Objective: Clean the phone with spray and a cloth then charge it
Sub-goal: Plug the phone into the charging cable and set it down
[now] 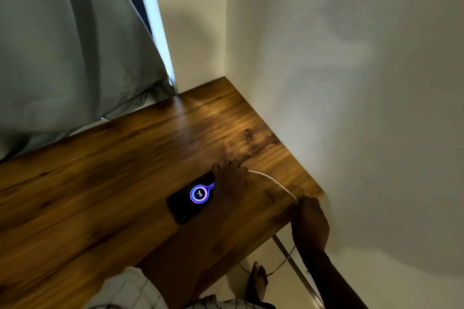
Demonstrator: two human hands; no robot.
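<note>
A broad table (105,183) of dark, knotted wood-grain boards fills a corner between a pale plaster wall (351,83) and a grey-green curtain (62,45). Near the table's right edge lies the phone (187,202), a slim black glossy slab, face up, its long axis slanting from the near-left toward the far-right; a glowing blue-violet ring on its screen suggests charging has begun. The left hand (231,180) rests on the phone's far-right end, fingers curled down over it where the plug would sit, the grip itself hidden. From there a thin white cable (273,182) arcs right to the table's right edge, where the right hand (310,223) is closed around it before it drops toward the floor. The left hand is nearer the phone; any slack runs rightward from it.
</note>
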